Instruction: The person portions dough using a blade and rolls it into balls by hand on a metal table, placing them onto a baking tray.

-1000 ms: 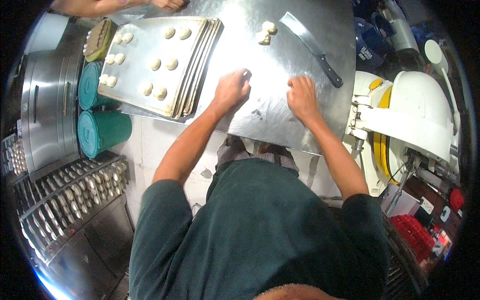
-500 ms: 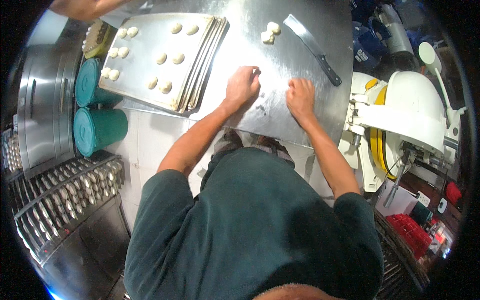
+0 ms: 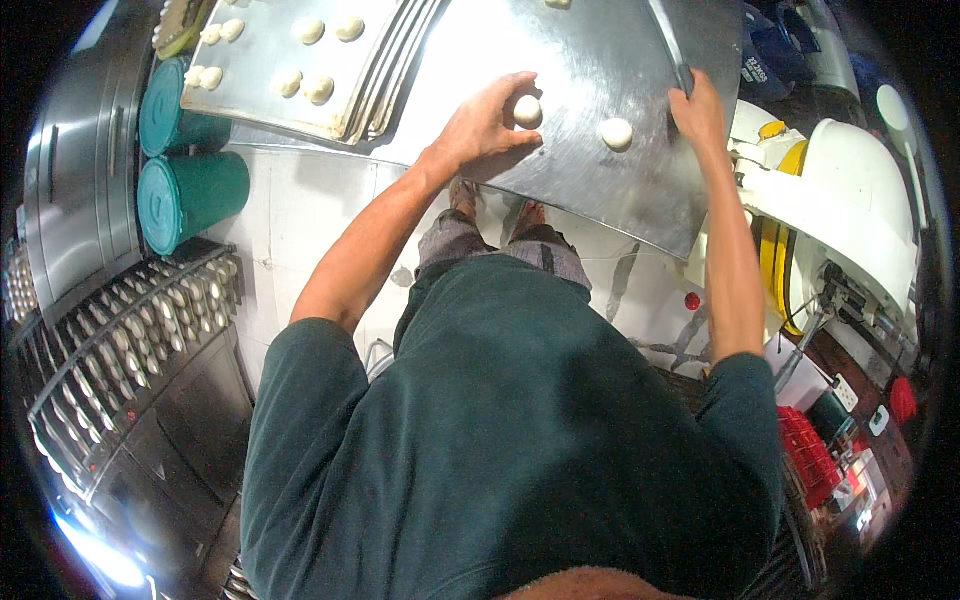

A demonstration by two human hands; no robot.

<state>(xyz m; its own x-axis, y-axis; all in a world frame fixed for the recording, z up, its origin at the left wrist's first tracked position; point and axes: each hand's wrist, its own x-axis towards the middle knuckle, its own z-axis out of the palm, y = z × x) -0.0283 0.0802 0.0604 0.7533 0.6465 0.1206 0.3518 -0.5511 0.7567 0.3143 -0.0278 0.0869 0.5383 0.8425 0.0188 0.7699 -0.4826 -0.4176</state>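
A round dough ball (image 3: 527,111) rests on the steel table (image 3: 590,60). My left hand (image 3: 490,120) curves beside it, thumb and fingers spread apart on either side without closing on it. Another dough ball (image 3: 616,134) lies to the right, between my two hands. At the table's right side, my right hand (image 3: 702,108) is closed round the dark handle of a large knife (image 3: 668,35). Its blade points away from me and runs out of the top of the view. A bit of dough (image 3: 557,3) shows at the upper edge.
A stack of baking trays (image 3: 264,84) with paired dough balls stands at the table's left. Teal lidded bins (image 3: 195,203) and a rack of filled trays (image 3: 140,325) are further left. A white and yellow machine (image 3: 845,200) stands close to my right arm.
My right hand has moved right and taken hold of the knife. My left hand has opened, and two dough balls now show where my hands were. The view has shifted, so the table sits higher.
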